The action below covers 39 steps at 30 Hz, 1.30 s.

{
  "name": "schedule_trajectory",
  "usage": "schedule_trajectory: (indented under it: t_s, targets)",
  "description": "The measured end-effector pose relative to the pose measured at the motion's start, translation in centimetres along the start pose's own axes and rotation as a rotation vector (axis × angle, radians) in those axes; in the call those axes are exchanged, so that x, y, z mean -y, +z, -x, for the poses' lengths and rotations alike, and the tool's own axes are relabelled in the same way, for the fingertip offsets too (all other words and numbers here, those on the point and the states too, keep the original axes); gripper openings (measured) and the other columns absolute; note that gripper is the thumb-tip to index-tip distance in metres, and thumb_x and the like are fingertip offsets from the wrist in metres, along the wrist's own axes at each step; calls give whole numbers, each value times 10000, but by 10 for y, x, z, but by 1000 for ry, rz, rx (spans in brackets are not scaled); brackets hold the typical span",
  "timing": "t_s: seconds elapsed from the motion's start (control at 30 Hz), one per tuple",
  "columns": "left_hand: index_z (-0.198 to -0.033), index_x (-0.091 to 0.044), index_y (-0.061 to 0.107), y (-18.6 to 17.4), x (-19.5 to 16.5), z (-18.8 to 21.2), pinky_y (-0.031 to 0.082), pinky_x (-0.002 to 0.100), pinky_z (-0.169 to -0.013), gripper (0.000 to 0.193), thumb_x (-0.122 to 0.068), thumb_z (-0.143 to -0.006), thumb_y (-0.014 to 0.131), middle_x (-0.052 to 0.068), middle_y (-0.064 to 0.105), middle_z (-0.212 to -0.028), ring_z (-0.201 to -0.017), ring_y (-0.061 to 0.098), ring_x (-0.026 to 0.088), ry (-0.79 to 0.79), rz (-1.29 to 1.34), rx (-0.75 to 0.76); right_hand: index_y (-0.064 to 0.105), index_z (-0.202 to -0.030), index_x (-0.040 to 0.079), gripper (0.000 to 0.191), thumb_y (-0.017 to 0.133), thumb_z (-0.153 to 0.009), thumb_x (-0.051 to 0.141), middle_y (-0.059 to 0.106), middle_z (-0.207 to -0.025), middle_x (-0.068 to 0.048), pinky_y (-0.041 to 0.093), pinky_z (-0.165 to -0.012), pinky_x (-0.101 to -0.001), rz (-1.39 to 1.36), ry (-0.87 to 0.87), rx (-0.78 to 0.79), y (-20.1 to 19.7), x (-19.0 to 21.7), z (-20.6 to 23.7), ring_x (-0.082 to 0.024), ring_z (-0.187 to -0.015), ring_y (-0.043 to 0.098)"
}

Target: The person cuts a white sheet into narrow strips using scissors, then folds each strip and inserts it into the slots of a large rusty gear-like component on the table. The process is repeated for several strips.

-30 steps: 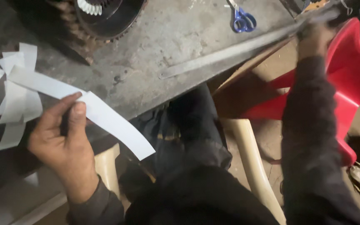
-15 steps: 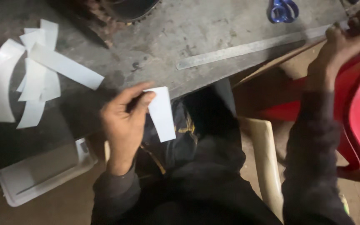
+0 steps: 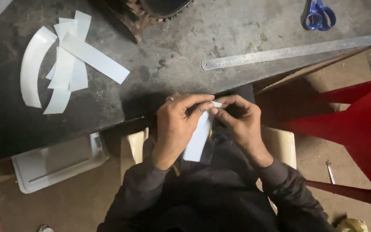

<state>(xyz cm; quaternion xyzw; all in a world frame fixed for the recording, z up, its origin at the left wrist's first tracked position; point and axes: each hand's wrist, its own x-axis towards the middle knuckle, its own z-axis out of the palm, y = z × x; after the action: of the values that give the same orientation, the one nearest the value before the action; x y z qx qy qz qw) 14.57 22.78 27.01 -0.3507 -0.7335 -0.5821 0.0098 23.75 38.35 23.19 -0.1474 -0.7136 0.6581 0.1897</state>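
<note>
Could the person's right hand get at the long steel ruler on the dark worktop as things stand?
Probably yes: the long steel ruler lies bare with nothing in between, but the right hand and left hand both pinch the white paper strip.

Dim, warm light; deep shadows below, mild grain, sharp focus.

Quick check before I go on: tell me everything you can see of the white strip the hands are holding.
The white strip is a flat, narrow, straight-sided piece that looks like paper or thin card, plain and unmarked. It hangs roughly upright, tilted slightly, just off the near edge of the dark worktable, over the person's lap. Its top end is pinched between the fingertips of the left hand and the right hand; the left hand covers part of its upper edge. Its lower end hangs free.
</note>
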Motion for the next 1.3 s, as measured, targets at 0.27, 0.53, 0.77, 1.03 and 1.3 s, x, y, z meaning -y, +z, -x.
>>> schedule_trajectory:
  t_s: [0.27,0.53,0.77,1.03,1.3]
  targets:
    - [-1344,-103,664,17,-13,15,658,318,-884,290,-114,-1056,689,118,649,-1412,-1144,756,247,45,86,-83,722,-1051,-32,101,745,-953,-22,753,-1019,-45,555,-848,-230,63,-59,-142,-4,-10,10,-77,-935,671]
    - [-1474,-21,470,12,-5,5,643,353,-848,536,-238,-1023,663,266,522,-1475,-1288,635,368,14,-12,-15,721,-1023,-22,102,764,-932,-6,751,-996,-49,582,-826,-257,-96,11,-108,-27,6,8,-100,-900,690]
    - [-1180,-17,748,9,5,9,540,241,-666,273,-233,-1017,716,88,777,-940,-796,703,109,-216,235,156,752,-1040,-13,126,776,-919,11,751,-988,-53,561,-764,-250,108,-10,-58,-26,8,11,-88,-861,677]
    - [-1209,-6,747,15,7,10,473,221,-585,290,-170,-969,756,103,684,-814,-687,567,48,-372,364,174,744,-1046,-34,187,683,-901,-135,737,-1047,-86,547,-859,-252,107,-146,-1,-25,3,7,-133,-968,694]
    - [-1218,-74,716,20,0,14,599,258,-718,249,-178,-993,728,96,770,-1020,-869,779,164,-80,130,50,753,-1054,-30,182,693,-913,-130,730,-1028,-82,538,-850,-244,184,-173,-40,-24,10,12,-133,-954,686]
